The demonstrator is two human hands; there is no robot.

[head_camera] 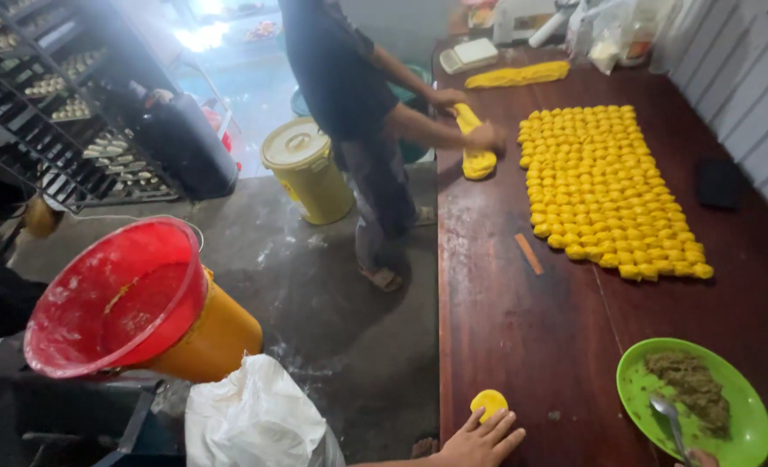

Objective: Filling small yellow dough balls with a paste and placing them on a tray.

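1. Flattened yellow dough disc [488, 402] lies on the dark wooden surface [531, 337] close to its near left edge, just beyond the fingertips of the left hand [479, 443].
2. That left hand rests palm down at the near edge, its fingers [498, 425] spread open and touching or almost touching the disc; nothing is gripped.
3. Only a sliver of the right hand [702, 458] shows at the bottom of the view, by the near right corner, and whether it is open or closed cannot be told.
4. Next to it a green plate [639, 389] holds a brownish-green filling [691, 385] and a metal spoon [667, 413], whose handle runs down towards that hand.
5. Further along, towards the far right side, a large block of small yellow dough pieces [613, 186] lies in tight rows.
6. A small orange stick [529, 253] lies between that block and the left edge.
7. At the far left edge another person [358, 95] in dark clothes stands on the floor and handles a long yellow dough roll [473, 143], which hangs over the edge.
8. A second yellow strip [516, 75] lies near the far end, beside a pale scale [468, 54].
9. On the floor stand a red funnel on an orange container [133, 298], a white sack [254, 415] and a lidded yellow bucket [308, 169].
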